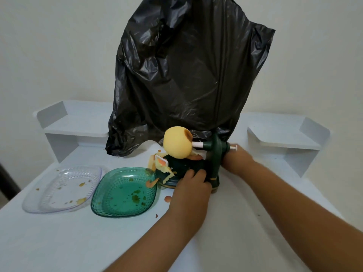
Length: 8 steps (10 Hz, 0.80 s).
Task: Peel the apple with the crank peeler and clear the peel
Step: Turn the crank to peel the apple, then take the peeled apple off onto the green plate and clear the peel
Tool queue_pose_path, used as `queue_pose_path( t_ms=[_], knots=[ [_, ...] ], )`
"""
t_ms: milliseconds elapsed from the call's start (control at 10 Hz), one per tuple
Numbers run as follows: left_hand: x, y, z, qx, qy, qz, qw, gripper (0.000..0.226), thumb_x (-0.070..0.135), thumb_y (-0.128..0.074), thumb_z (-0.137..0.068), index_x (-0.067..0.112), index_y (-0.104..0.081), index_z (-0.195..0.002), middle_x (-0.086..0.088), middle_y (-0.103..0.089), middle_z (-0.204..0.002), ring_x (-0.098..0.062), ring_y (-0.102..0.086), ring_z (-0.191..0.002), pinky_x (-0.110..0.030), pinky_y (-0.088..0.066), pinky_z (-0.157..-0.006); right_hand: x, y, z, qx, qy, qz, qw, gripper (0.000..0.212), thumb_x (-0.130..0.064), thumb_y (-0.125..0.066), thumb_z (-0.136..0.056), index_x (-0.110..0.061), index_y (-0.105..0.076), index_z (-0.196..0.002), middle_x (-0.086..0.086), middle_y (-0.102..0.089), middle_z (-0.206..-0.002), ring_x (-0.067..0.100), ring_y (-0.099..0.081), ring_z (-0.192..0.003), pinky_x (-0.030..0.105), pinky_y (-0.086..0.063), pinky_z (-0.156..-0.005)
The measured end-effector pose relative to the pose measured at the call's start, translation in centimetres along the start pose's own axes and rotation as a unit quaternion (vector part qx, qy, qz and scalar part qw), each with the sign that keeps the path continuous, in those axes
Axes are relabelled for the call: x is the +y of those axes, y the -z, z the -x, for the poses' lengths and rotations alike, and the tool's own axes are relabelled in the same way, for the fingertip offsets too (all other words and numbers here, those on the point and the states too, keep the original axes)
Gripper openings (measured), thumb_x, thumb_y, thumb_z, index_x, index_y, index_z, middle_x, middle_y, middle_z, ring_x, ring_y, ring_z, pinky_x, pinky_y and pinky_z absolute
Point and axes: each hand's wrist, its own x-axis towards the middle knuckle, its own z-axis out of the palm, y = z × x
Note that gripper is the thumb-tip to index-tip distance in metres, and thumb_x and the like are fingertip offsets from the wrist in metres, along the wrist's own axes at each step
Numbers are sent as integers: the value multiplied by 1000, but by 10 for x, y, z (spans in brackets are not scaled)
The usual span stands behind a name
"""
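I have my left hand (191, 186) clamped over the base of the crank peeler (213, 165), fingers curled around it, which I take as bracing so the machine stays put on the white surface (78, 242) while the crank is worked. My right hand (236, 160) sits behind the upright frame at the handle side; it looks closed around something there, but the frame hides the fingers, so I cannot tell what it grips. The apple (177, 143) is speared on the prong, raised above the base, its skin already off and pale flesh showing. Peel (164, 167) hangs in curls around the blade arm, one strip (152, 183) draping onto the rim of the green dish (125, 211). A clear dish (62, 190) lies just beside it with scraps. The black bag (186, 79) stands directly behind, presumably ready for the peel; its mouth is out of sight, and the crank handle itself is hidden.
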Motion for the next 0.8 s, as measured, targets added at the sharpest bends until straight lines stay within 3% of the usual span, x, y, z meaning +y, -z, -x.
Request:
queue_pose_path(
  t_ms=[100, 200, 300, 400, 500, 600, 700, 800],
  knots=[
    [1, -8, 3, 58, -9, 55, 997, 28, 2, -62, -79, 21, -58, -98, -3, -46, -111, -24, -43, -103, -37, -47, -83, 1, -11, 33, -26, -16, -66, 997, 20, -25, -63, -87, -24, -50, -72, 4, -60, -84, 21, -56, -76, 27, -40, -64],
    [-2, -12, -1, 67, 15, 125, 990, 20, 5, -54, -81, 22, -56, -90, -3, -47, -104, -25, -44, -99, -41, -47, -80, 4, 0, 65, -63, -6, -117, 991, 25, -30, -73, -78, -30, -48, -77, -11, -54, -79, 11, -55, -73, 18, -35, -55],
    [-4, -7, -2, 48, 16, 164, 985, 26, 4, -56, -83, 20, -58, -103, -1, -47, -110, -22, -40, -100, -43, -49, -81, 3, 20, 90, -75, -25, -156, 985, 51, -48, -74, -75, -31, -51, -118, -9, -57, -109, 9, -56, -89, 19, -41, -64],
    [-5, 12, 7, 120, 11, 305, 945, 18, 4, -53, -87, 16, -62, -95, 1, -53, -102, -18, -49, -94, -33, -48, -77, -9, 29, 99, 82, -78, -276, 954, 70, -55, -70, -78, -21, -48, -135, -2, -54, -130, 11, -54, -103, 27, -42, -78],
    [-6, 39, 18, 232, -21, 350, 907, 15, 3, -56, -85, 16, -62, -88, 4, -58, -92, -11, -55, -85, -26, -48, -71, -27, 24, 95, 171, -108, -352, 914, 75, -54, -71, -78, -17, -44, -137, 0, -52, -128, 16, -54, -109, 29, -41, -80],
    [-24, 66, 18, 322, -7, 337, 885, 16, 7, -57, -82, 22, -61, -86, 12, -58, -88, -4, -52, -81, -19, -46, -68, -40, 15, 88, 206, -116, -359, 903, 75, -52, -73, -76, -14, -44, -134, -1, -50, -119, 17, -53, -106, 26, -38, -76],
    [-65, 79, 8, 367, 55, 314, 874, 14, 13, -61, -82, 24, -60, -91, 12, -55, -93, -1, -51, -86, -19, -45, -75, -50, 3, 87, 215, -119, -338, 908, 90, -56, -78, -69, -12, -39, -136, -1, -43, -117, 18, -48, -106, 27, -40, -79],
    [-100, 76, -9, 216, 147, 358, 896, 42, 36, -67, -82, 34, -50, -120, 12, -48, -120, -4, -48, -108, -26, -42, -83, -54, -4, 85, 262, -130, -352, 889, 91, -52, -81, -68, -10, -38, -136, 3, -43, -122, 22, -46, -114, 28, -39, -86]
  ],
)
